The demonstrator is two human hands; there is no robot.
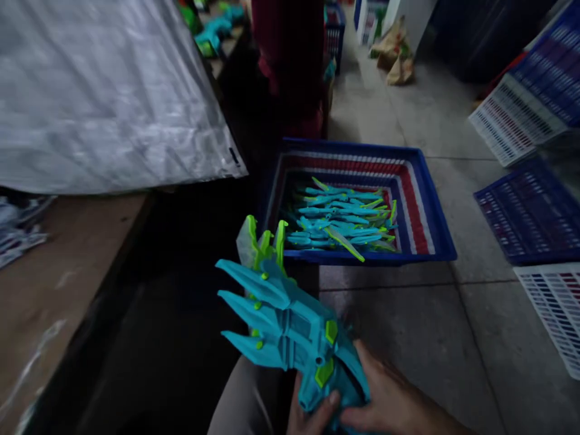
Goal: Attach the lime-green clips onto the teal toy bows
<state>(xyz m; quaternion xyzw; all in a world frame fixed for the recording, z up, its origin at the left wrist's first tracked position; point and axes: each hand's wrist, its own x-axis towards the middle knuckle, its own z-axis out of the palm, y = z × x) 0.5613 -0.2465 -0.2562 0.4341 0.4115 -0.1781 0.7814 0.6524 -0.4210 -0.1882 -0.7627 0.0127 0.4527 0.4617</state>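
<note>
Head view, looking down past the knees. A turquoise toy claw gauntlet [290, 320] with lime-green fittings is held low in the foreground, above the lap, its three long claws pointing left and a pair of green-and-clear prongs rising from its upper edge. The right hand [389, 399] wraps the rear of the toy from the right, its grip closed around the body; the left hand [312, 414] shows only as a few fingers pressed on the underside, so both hands hold the one piece. The toy looks fully assembled, judged from the claws and green parts all in place; it has not been put down anywhere.

Just beyond it, on the concrete floor [408, 338], stands a blue plastic crate [435, 241] lined in red and white and holding a loose pile of turquoise and green claw parts [339, 217], so stock remains. To the left runs a wooden counter [58, 284] carrying a large clear plastic sheet [99, 90]. Empty blue and white crates [530, 199] lie at the right. Another person in a dark red garment [290, 54] stands behind the crate, and a dark gap separates counter and crate.
</note>
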